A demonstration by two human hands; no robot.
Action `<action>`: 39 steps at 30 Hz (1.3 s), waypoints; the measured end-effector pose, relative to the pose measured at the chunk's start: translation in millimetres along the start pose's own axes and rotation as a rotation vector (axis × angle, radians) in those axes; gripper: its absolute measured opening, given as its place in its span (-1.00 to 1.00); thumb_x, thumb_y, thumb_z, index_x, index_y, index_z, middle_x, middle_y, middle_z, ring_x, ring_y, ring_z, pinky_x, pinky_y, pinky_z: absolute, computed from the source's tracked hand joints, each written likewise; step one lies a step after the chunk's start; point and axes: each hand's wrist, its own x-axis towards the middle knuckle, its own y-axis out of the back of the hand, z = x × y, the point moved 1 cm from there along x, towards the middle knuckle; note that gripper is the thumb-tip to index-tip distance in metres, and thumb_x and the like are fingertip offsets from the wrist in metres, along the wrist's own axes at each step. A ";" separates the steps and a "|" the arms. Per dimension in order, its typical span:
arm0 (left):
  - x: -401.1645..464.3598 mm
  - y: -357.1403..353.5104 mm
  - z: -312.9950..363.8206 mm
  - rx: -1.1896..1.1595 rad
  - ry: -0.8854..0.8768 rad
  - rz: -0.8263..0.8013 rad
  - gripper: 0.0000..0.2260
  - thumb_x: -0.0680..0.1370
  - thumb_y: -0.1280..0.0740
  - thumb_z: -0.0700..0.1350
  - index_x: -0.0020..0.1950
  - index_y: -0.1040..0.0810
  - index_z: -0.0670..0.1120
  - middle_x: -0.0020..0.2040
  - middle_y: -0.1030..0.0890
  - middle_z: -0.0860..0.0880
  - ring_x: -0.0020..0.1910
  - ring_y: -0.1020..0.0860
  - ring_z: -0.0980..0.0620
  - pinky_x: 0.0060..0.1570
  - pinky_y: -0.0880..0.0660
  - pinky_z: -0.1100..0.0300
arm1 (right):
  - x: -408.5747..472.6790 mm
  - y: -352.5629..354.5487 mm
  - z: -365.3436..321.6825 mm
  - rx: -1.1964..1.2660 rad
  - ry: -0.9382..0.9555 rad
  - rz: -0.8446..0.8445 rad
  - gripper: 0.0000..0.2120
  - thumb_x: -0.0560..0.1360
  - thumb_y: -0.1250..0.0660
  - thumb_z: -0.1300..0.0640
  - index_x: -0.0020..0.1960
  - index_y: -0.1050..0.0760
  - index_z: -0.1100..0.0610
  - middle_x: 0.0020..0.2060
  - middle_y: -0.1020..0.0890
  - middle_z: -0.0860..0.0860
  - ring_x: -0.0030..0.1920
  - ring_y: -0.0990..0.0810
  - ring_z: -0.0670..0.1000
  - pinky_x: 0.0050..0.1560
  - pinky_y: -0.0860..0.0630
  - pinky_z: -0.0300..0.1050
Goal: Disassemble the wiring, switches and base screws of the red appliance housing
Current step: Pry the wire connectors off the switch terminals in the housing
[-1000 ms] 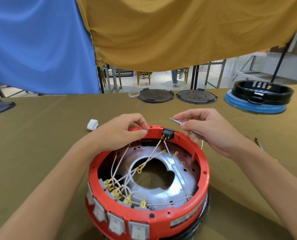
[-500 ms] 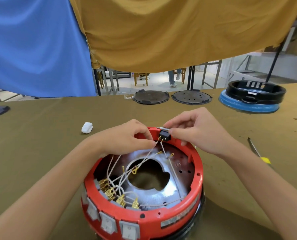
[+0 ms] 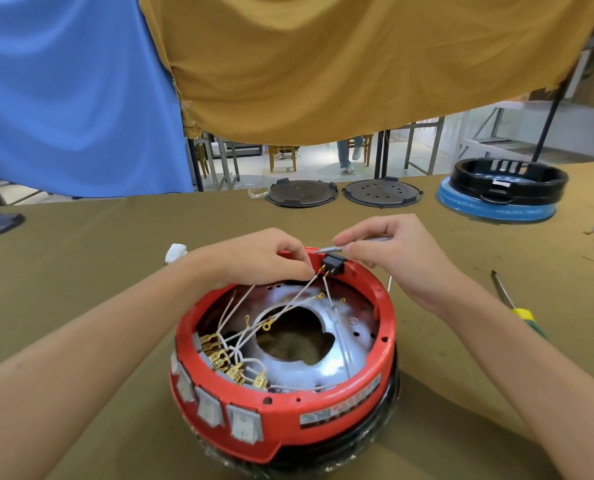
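The red appliance housing [image 3: 323, 415] stands upside down on the table in front of me, open at the top. White wires [image 3: 302, 296] with brass terminals run across its silver plate. A row of white rocker switches [image 3: 212, 407] lines its near left wall. A small black switch [image 3: 334, 264] sits in the far rim. My left hand [image 3: 264, 258] pinches a wire right beside that switch. My right hand [image 3: 395, 254] holds a thin grey metal tool [image 3: 333, 250], its tip at the top of the black switch.
A green-and-yellow screwdriver [image 3: 517, 306] lies on the cloth to the right. A white plug [image 3: 176, 252] lies left of the housing. Two dark round lids [image 3: 302, 192] and a black-and-blue ring [image 3: 503, 192] stand at the far table edge.
My right hand drew back slightly from the black switch and now shows the thin tool pointing at its top. My left hand stays at the wire beside the switch.
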 end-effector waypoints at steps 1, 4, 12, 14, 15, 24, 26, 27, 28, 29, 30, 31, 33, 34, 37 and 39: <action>1.9 -3.9 2.0 -0.007 -0.001 0.013 -0.91 0.50 -0.42 0.04 -0.09 -0.69 0.06 0.06 -0.58 0.12 0.04 -0.53 0.16 -0.06 -0.41 0.48 | 0.0 0.1 0.3 -0.011 0.007 0.013 -0.84 0.44 -0.45 0.31 -0.16 -0.73 0.08 -0.39 -0.66 -0.03 -0.39 -0.53 -0.19 -0.31 -0.47 -0.36; 6.9 -15.7 1.3 0.041 0.022 0.084 -0.90 0.50 -0.41 0.06 -0.09 -0.68 0.07 0.10 -0.44 0.29 0.15 -0.43 0.26 0.28 -0.29 0.28 | 0.1 1.0 1.1 -0.027 0.057 0.062 -0.91 0.42 -0.51 0.28 -0.16 -0.70 0.11 -0.32 -0.69 0.00 -0.32 -0.59 -0.15 -0.23 -0.53 -0.29; 10.9 -24.3 -0.2 -0.056 0.091 0.193 -0.86 0.47 -0.41 0.05 -0.12 -0.70 0.02 0.10 -0.60 0.13 0.06 -0.44 0.29 0.33 -0.17 0.02 | 7.4 4.2 11.3 0.244 0.047 0.115 -0.91 0.43 -0.50 0.32 -0.15 -0.70 0.16 -0.41 -0.62 -0.06 -0.40 -0.46 -0.14 -0.28 -0.44 -0.30; 12.0 -25.2 -1.0 -0.082 0.104 0.212 -0.86 0.45 -0.42 0.05 -0.14 -0.71 0.01 0.09 -0.62 0.11 0.12 -0.46 0.21 0.33 -0.17 0.02 | 8.7 3.1 13.2 0.274 0.048 0.124 -0.94 0.48 -0.46 0.29 -0.10 -0.69 0.16 -0.41 -0.60 -0.06 -0.38 -0.46 -0.12 -0.20 -0.48 -0.25; 12.0 -25.6 -1.0 -0.090 0.113 0.217 -0.86 0.45 -0.42 0.05 -0.14 -0.71 0.02 0.09 -0.62 0.12 0.13 -0.46 0.21 0.28 -0.17 0.05 | 9.2 2.0 13.8 0.289 0.051 0.125 -0.94 0.51 -0.44 0.27 -0.08 -0.69 0.17 -0.38 -0.62 -0.05 -0.35 -0.48 -0.10 -0.16 -0.51 -0.23; 8.7 -26.9 3.1 -0.132 0.159 0.211 -0.89 0.45 -0.42 0.07 -0.17 -0.71 0.08 0.07 -0.59 0.16 0.16 -0.40 0.15 -0.12 0.02 0.16 | 8.0 -1.8 13.6 0.290 0.151 0.091 -0.80 0.64 -0.27 0.22 -0.13 -0.57 0.23 -0.29 -0.61 0.08 -0.32 -0.54 -0.02 -0.32 -0.52 -0.23; 8.2 -26.7 3.6 -0.140 0.163 0.205 -0.89 0.44 -0.42 0.07 -0.17 -0.71 0.09 0.08 -0.58 0.17 0.18 -0.38 0.12 -0.16 0.01 0.13 | 7.4 -4.0 13.1 0.258 0.173 0.076 -0.80 0.64 -0.26 0.24 -0.14 -0.55 0.24 -0.29 -0.61 0.07 -0.33 -0.53 -0.03 -0.34 -0.51 -0.24; 8.4 -26.4 3.2 -0.148 0.165 0.204 -0.90 0.44 -0.42 0.07 -0.18 -0.71 0.09 0.07 -0.58 0.18 0.18 -0.38 0.11 -0.08 0.01 0.15 | 7.2 -4.7 12.7 0.236 0.181 0.073 -0.80 0.64 -0.26 0.25 -0.14 -0.55 0.24 -0.29 -0.61 0.05 -0.35 -0.53 -0.04 -0.34 -0.51 -0.24; 9.2 -26.1 2.4 -0.156 0.165 0.202 -0.90 0.44 -0.43 0.07 -0.19 -0.71 0.10 0.06 -0.58 0.18 0.20 -0.38 0.10 0.06 -0.02 0.13 | 6.8 -4.9 12.4 0.213 0.190 0.071 -0.81 0.63 -0.27 0.25 -0.14 -0.55 0.25 -0.31 -0.61 0.02 -0.36 -0.53 -0.05 -0.34 -0.51 -0.25; 9.9 -25.9 1.5 -0.160 0.167 0.200 -0.91 0.44 -0.43 0.06 -0.19 -0.71 0.10 0.05 -0.58 0.18 0.22 -0.38 0.07 0.21 -0.09 0.08 | 6.5 -5.1 12.2 0.192 0.201 0.071 -0.81 0.63 -0.27 0.26 -0.14 -0.54 0.26 -0.34 -0.60 -0.01 -0.38 -0.53 -0.06 -0.34 -0.51 -0.25; 10.5 -25.6 1.1 -0.160 0.170 0.200 -0.91 0.43 -0.44 0.06 -0.20 -0.71 0.11 0.05 -0.58 0.18 0.24 -0.38 0.03 0.31 -0.13 0.04 | 6.2 -5.3 12.0 0.171 0.213 0.072 -0.82 0.63 -0.28 0.27 -0.14 -0.54 0.27 -0.36 -0.59 -0.02 -0.40 -0.52 -0.06 -0.34 -0.51 -0.24; 10.6 -25.4 1.1 -0.158 0.174 0.200 -0.92 0.43 -0.44 0.07 -0.20 -0.71 0.11 0.05 -0.58 0.18 0.25 -0.38 0.01 0.36 -0.14 0.00 | 5.8 -5.8 11.8 0.151 0.227 0.073 -0.82 0.62 -0.28 0.27 -0.13 -0.53 0.29 -0.37 -0.59 -0.02 -0.42 -0.52 -0.05 -0.33 -0.52 -0.22; 10.3 -24.9 1.8 -0.158 0.179 0.200 -0.90 0.39 -0.45 0.11 -0.21 -0.71 0.12 0.05 -0.58 0.17 0.26 -0.38 -0.01 0.39 -0.16 -0.05 | 4.6 -7.2 11.2 0.110 0.259 0.080 -0.83 0.62 -0.29 0.27 -0.13 -0.53 0.31 -0.37 -0.58 0.01 -0.42 -0.52 -0.02 -0.31 -0.54 -0.18; 10.3 -24.8 2.1 -0.159 0.182 0.199 -0.89 0.38 -0.44 0.12 -0.21 -0.71 0.12 0.06 -0.57 0.16 0.26 -0.38 -0.02 0.39 -0.16 -0.05 | 4.0 -7.9 10.7 0.088 0.276 0.082 -0.84 0.61 -0.29 0.27 -0.13 -0.53 0.30 -0.36 -0.58 0.04 -0.41 -0.53 -0.01 -0.30 -0.55 -0.15; 10.1 -24.3 3.1 -0.158 0.183 0.199 -0.91 0.42 -0.44 0.09 -0.21 -0.71 0.13 0.06 -0.57 0.16 0.25 -0.38 0.00 0.37 -0.16 -0.03 | 2.3 -9.5 9.5 0.028 0.321 0.070 -0.85 0.60 -0.32 0.27 -0.15 -0.54 0.21 -0.35 -0.59 0.13 -0.40 -0.54 0.02 -0.27 -0.56 -0.09; 9.8 -24.0 3.3 -0.154 0.182 0.201 -0.91 0.43 -0.43 0.08 -0.22 -0.71 0.13 0.07 -0.58 0.15 0.25 -0.39 0.00 0.37 -0.16 -0.03 | 0.7 -10.7 8.6 -0.030 0.360 0.041 -0.85 0.59 -0.34 0.27 -0.15 -0.55 0.16 -0.34 -0.60 0.06 -0.39 -0.56 -0.03 -0.26 -0.54 -0.16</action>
